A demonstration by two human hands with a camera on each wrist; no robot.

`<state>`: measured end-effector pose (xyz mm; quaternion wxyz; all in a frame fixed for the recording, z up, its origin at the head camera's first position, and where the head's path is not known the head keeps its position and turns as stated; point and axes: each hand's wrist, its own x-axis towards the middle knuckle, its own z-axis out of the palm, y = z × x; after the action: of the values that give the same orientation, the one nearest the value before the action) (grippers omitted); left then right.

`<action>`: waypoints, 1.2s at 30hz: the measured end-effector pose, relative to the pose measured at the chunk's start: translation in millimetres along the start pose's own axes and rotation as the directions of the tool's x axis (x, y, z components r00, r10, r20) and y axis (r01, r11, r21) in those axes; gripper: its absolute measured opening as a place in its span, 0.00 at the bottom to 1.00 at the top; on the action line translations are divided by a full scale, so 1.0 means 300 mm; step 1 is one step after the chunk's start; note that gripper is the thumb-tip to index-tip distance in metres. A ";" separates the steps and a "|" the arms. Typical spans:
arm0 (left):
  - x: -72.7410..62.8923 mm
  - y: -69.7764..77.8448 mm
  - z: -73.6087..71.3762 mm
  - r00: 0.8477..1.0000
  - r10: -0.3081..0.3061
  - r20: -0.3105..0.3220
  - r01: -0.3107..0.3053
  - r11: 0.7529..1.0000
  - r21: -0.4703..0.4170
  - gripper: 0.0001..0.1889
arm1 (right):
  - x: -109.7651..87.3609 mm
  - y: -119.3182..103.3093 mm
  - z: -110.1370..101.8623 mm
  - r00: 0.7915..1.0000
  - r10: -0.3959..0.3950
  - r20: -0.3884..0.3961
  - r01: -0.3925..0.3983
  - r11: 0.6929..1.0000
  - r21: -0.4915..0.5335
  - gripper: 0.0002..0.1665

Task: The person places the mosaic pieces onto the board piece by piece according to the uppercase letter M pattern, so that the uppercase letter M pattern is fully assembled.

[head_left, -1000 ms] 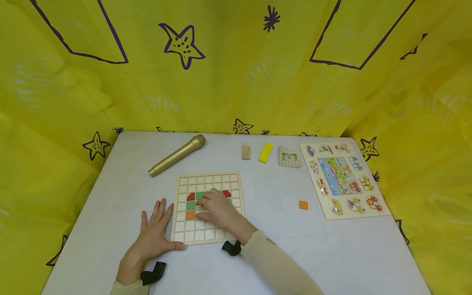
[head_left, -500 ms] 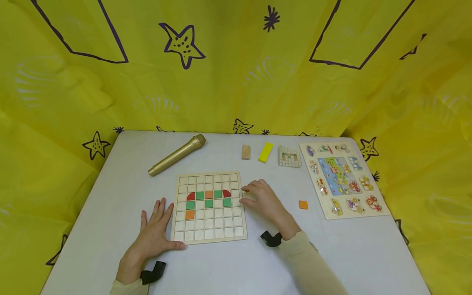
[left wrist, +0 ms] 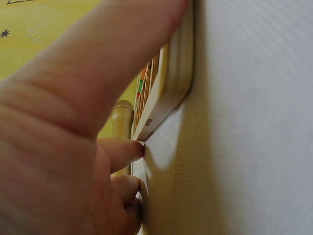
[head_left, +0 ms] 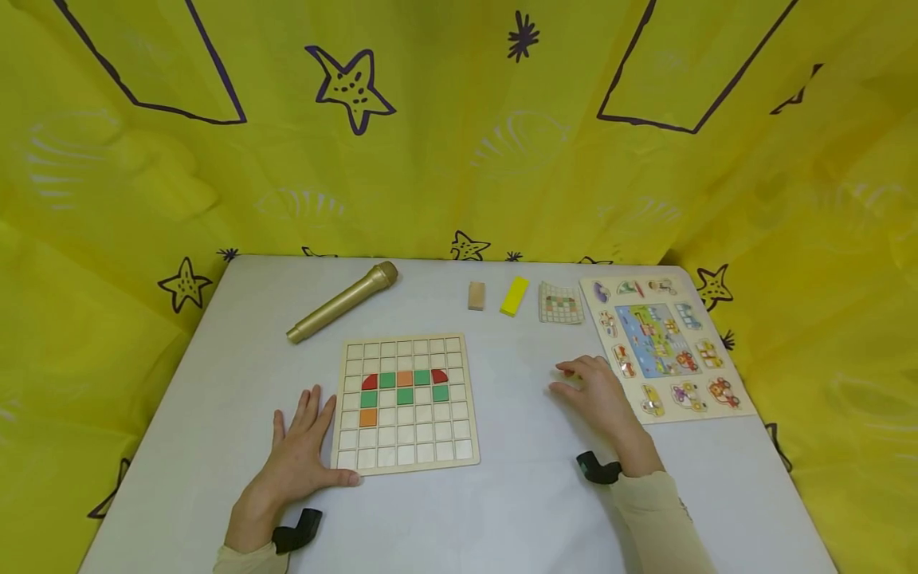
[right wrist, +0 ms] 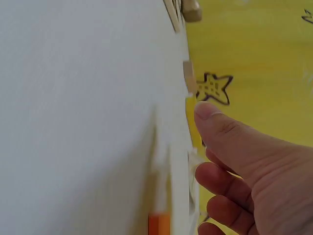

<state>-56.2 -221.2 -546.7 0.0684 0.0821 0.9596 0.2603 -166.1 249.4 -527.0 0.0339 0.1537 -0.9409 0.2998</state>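
Note:
A wooden grid board lies on the table, with red, green and orange tiles in its cells. One green tile sits in its middle, and an orange tile at lower left. My left hand rests flat with fingers spread along the board's left side, thumb at its near corner. To the right of the board, my right hand hovers with thumb and fingers apart, nothing between them. The right wrist view shows a loose orange tile on the table by that hand, which hides it in the head view.
A gold microphone lies at the back left. Farther right along the back are a plain wooden block, a yellow block and a pattern card. A wooden picture puzzle with vehicle pieces lies at the right edge.
My right hand has left the board and moved right, over where the loose orange tile lay. Its departure uncovers the board's middle tiles. The left hand has stayed in place.

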 end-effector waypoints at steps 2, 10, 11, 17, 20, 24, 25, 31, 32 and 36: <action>0.000 -0.001 0.001 1.000 -0.004 0.002 0.004 1.000 -0.002 0.72 | -0.019 0.030 -0.017 1.000 0.008 -0.012 -0.008 1.000 -0.012 0.20; 0.003 -0.003 0.001 1.000 -0.004 0.002 0.004 1.000 -0.005 0.72 | -0.082 0.108 -0.069 0.999 0.024 -0.032 -0.026 0.998 -0.064 0.21; 0.003 -0.003 0.001 1.000 -0.005 0.003 0.005 1.000 -0.005 0.72 | -0.088 0.112 -0.073 0.999 0.027 -0.025 -0.029 0.997 -0.070 0.21; 0.000 -0.002 0.002 1.000 0.004 -0.005 -0.004 1.000 -0.006 0.72 | -0.109 0.122 -0.085 0.999 0.041 0.014 -0.040 0.996 -0.081 0.21; 0.000 -0.001 0.003 1.000 0.004 -0.007 -0.004 1.000 -0.005 0.72 | -0.113 0.128 -0.083 0.999 0.035 0.022 -0.033 0.996 -0.088 0.20; 0.002 -0.001 0.004 1.000 -0.004 0.000 0.004 1.000 -0.007 0.72 | -0.115 0.134 -0.078 1.000 0.020 0.020 -0.018 0.996 -0.093 0.18; 0.002 -0.001 0.003 1.000 -0.004 0.001 0.004 1.000 -0.008 0.72 | -0.115 0.135 -0.077 1.000 0.017 0.018 -0.015 0.995 -0.094 0.17; 0.003 -0.006 0.003 1.000 -0.002 0.004 0.002 1.000 -0.010 0.72 | -0.109 0.134 -0.069 1.000 0.024 0.018 -0.022 0.996 -0.089 0.15; 0.003 -0.006 0.004 1.000 -0.001 0.003 0.002 1.000 -0.011 0.72 | -0.107 0.132 -0.067 0.999 0.028 0.018 -0.027 0.996 -0.084 0.15; 0.000 -0.005 0.003 1.000 0.009 -0.013 -0.010 1.000 -0.014 0.72 | -0.096 0.115 -0.054 0.999 0.037 0.016 -0.036 0.997 -0.064 0.15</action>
<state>-56.2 -222.2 -548.2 0.0617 0.0845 0.9577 0.2681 -150.0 293.2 -537.3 0.0250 0.1378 -0.9529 0.2689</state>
